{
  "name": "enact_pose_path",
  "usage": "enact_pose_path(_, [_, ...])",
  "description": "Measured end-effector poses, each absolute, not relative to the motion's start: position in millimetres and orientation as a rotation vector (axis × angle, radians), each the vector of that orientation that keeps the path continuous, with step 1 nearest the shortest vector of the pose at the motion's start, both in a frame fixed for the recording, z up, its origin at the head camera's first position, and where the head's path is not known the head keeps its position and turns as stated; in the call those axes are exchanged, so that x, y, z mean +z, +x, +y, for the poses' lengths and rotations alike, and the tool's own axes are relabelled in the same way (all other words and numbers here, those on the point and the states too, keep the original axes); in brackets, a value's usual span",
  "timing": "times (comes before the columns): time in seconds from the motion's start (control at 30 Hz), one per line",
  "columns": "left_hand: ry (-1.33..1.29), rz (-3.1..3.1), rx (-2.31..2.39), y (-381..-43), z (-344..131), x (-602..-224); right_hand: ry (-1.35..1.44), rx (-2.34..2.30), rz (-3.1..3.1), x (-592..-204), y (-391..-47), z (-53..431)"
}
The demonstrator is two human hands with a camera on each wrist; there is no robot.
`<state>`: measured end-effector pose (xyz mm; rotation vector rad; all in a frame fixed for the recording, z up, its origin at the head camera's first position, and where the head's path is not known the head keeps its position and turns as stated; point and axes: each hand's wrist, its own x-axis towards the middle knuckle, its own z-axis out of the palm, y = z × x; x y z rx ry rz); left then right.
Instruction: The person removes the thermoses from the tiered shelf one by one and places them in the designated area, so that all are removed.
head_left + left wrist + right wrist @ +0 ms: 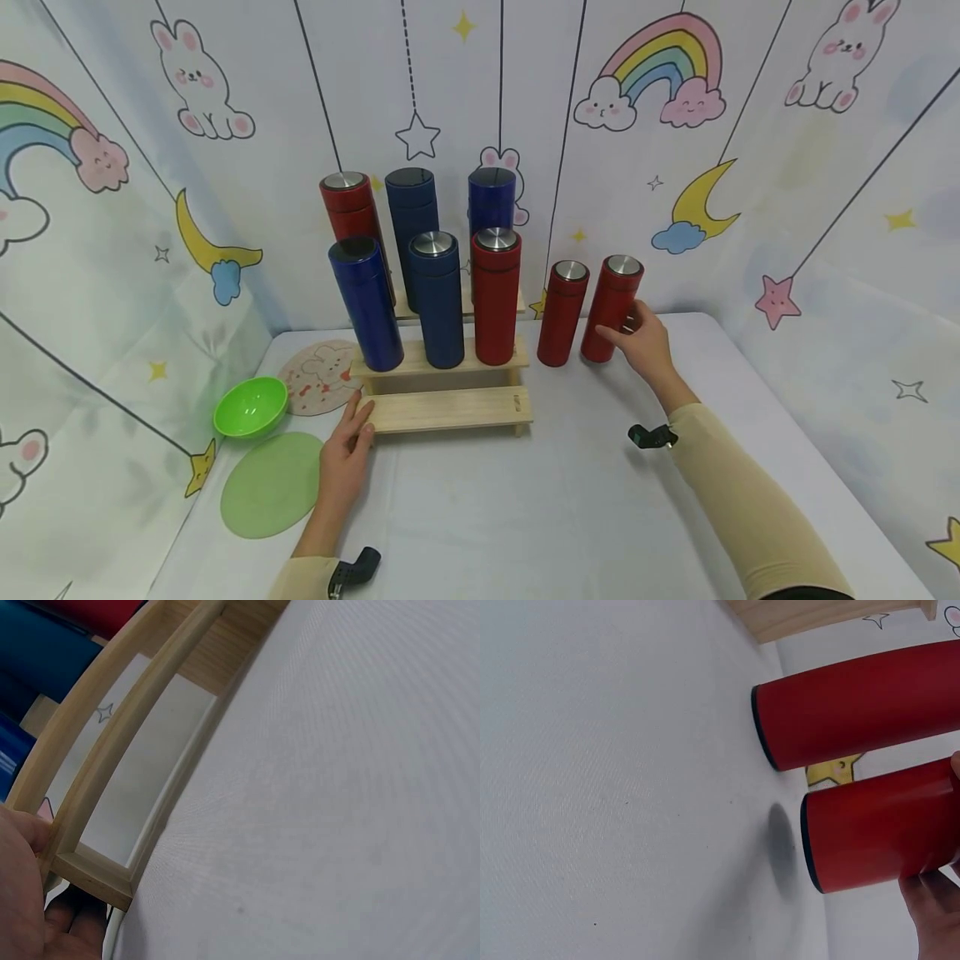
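My right hand [648, 346] grips a red thermos [611, 300] with a silver lid, its thumb and fingers on either side. In the right wrist view, a gap and shadow show under this thermos's base, so it is just off the table. Close to its left stands another red thermos [562, 317], upright. At the left end of a stepped wooden rack [450, 410], my left hand [345, 454] pinches the lowest step. The step above carries a blue thermos [369, 308], a dark blue thermos [438, 304] and a red thermos [497, 300].
Behind stand a red thermos [348, 200], a dark blue thermos [412, 204] and a blue thermos [491, 196] on the rack's higher step. Left of the rack are a green bowl [251, 408], a round green mat [272, 487] and a rabbit-print mat [303, 383].
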<state>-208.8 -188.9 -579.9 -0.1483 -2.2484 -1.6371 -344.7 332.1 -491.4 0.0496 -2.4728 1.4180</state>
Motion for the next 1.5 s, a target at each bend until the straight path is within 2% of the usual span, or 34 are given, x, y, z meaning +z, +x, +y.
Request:
enact_pose_path(0.83, [-0.174,-2.241,-1.644,-207.4,-188.1,-579.0,0.022,1.438,-2.49,-510.6,-347.0,334.5])
enact_pose_path(1.5, [-0.151,-2.27,-1.623,-206.6,-187.3,-578.9,0.071,1.44,-2.558,-508.7,-347.2,341.3])
